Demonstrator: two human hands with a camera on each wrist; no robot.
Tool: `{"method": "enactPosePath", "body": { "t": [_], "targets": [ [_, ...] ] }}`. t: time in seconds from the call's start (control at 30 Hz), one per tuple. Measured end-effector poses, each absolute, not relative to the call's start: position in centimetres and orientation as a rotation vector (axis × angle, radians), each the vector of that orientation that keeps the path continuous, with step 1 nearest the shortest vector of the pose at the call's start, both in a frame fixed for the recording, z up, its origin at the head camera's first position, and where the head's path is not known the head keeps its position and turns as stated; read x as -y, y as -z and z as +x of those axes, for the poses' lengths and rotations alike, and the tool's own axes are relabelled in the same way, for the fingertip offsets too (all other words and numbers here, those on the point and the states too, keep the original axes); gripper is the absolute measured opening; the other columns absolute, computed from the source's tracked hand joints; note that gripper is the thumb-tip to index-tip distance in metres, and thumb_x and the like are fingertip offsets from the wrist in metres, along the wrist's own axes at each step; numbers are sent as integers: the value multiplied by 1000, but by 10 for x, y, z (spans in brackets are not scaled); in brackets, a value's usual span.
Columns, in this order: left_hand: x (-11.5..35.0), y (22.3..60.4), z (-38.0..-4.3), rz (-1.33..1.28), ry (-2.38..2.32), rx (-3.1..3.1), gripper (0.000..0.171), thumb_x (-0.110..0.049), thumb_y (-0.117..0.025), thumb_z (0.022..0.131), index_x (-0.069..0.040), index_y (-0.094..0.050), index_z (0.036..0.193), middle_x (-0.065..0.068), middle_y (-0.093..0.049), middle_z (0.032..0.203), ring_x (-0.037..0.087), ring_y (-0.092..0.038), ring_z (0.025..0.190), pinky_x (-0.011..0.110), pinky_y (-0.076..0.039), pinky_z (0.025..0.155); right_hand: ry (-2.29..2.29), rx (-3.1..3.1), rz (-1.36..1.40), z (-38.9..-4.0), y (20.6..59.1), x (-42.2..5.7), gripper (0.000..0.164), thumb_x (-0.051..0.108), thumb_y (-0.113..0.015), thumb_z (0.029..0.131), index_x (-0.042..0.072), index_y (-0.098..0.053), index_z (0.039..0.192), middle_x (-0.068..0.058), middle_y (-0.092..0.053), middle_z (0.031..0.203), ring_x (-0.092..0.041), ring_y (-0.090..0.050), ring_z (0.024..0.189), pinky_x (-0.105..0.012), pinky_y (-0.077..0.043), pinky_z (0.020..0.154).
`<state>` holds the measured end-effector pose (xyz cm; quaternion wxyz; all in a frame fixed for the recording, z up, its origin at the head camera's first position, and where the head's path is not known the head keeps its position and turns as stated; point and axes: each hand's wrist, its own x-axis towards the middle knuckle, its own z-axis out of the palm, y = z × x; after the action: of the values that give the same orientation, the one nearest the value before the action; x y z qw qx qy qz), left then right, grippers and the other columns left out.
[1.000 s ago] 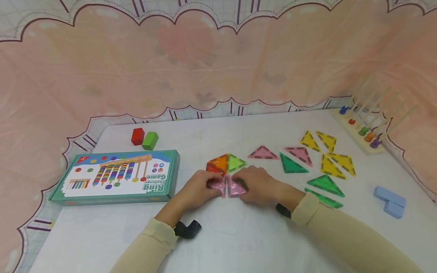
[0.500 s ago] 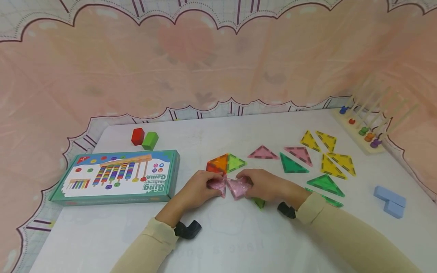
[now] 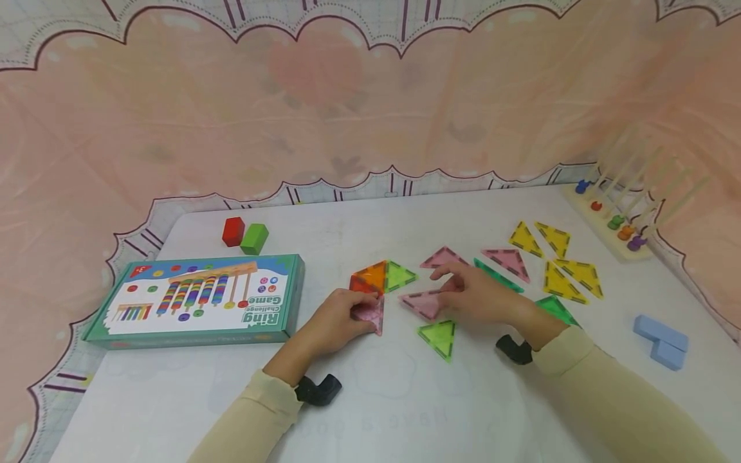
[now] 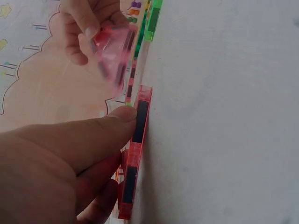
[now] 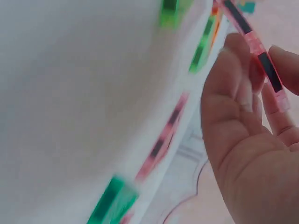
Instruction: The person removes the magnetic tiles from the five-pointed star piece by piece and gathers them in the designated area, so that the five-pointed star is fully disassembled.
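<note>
My left hand (image 3: 338, 321) holds a pink triangular magnetic tile (image 3: 370, 314) against the table; in the left wrist view the thumb presses on that tile's (image 4: 140, 122) edge. To its right, my right hand (image 3: 486, 299) pinches a second pink triangular tile (image 3: 419, 303), which the right wrist view shows tilted and off the table. Beyond the left hand, orange triangular tiles (image 3: 373, 275) adjoin a light green one (image 3: 399, 276). Another light green triangular tile (image 3: 438, 338) lies just below the right hand. Part of the left hand's tile is hidden by its fingers.
More pink (image 3: 446, 257), dark green (image 3: 499, 276) and yellow tiles (image 3: 564, 283) are spread on the right. A game box (image 3: 202, 299) lies left, with red (image 3: 234, 231) and green blocks (image 3: 255, 239) behind. Blue blocks (image 3: 662, 341) and a peg board (image 3: 613, 222) are farther right.
My right hand has lifted its pink tile away from the left one and moved right. The light green tile beneath it is now uncovered. The left hand has stayed in place.
</note>
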<state>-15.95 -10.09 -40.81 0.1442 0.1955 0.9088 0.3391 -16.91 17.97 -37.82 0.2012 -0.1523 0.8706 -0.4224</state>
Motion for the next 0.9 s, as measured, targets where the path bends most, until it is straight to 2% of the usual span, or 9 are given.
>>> {"method": "enactPosePath", "body": {
  "t": [0.07,0.17,0.27,0.4,0.6,0.7,0.9],
  "targets": [
    [101,407,-159,547,-973,-2616,42,-25,-71,76,-16,-61,116,-1,-52,110,15,-43,99,31,-40,88,1205,-2442,-411,-169,377,-190,28,20,-57,88,14,-51,114,-4,-58,89,-21,-56,77,-33,-47,69],
    [101,407,-159,527,-970,-2618,43,-25,-71,76,-16,-60,117,-1,-52,110,16,-43,99,32,-39,88,1163,-2515,-366,-169,377,-203,21,23,-55,89,17,-56,108,-2,-58,93,-19,-56,75,-31,-47,68],
    [102,407,-159,518,-966,-2617,43,-26,-71,76,-17,-60,117,-1,-51,109,15,-43,98,31,-40,87,1124,-2583,-308,-170,380,-214,17,27,-56,88,19,-60,103,-1,-57,100,-20,-54,81,-31,-46,71],
    [103,407,-159,513,-963,-2612,43,-26,-71,77,-18,-60,117,-1,-51,109,15,-43,98,31,-40,87,1090,-2628,-283,-172,386,-220,22,26,-60,86,18,-61,106,-1,-57,106,-22,-49,90,-36,-43,77],
    [102,407,-159,514,-961,-2605,44,-26,-71,77,-19,-59,118,-1,-51,110,15,-43,98,31,-40,87,991,-2698,-337,-173,390,-218,30,23,-67,80,15,-60,108,-3,-58,105,-20,-51,86,-38,-42,78],
    [101,407,-160,520,-959,-2606,44,-26,-71,77,-19,-59,119,-1,-51,109,15,-43,97,31,-40,87,942,-2723,-309,-175,392,-216,30,25,-66,80,17,-59,109,-2,-58,108,-20,-50,89,-39,-41,81],
    [101,408,-160,537,-956,-2610,43,-26,-70,78,-19,-59,119,-2,-52,109,15,-43,97,30,-40,86,865,-2755,-289,-177,390,-213,34,25,-63,83,15,-56,114,-3,-56,108,-21,-49,92,-41,-41,82]
  ]
}}
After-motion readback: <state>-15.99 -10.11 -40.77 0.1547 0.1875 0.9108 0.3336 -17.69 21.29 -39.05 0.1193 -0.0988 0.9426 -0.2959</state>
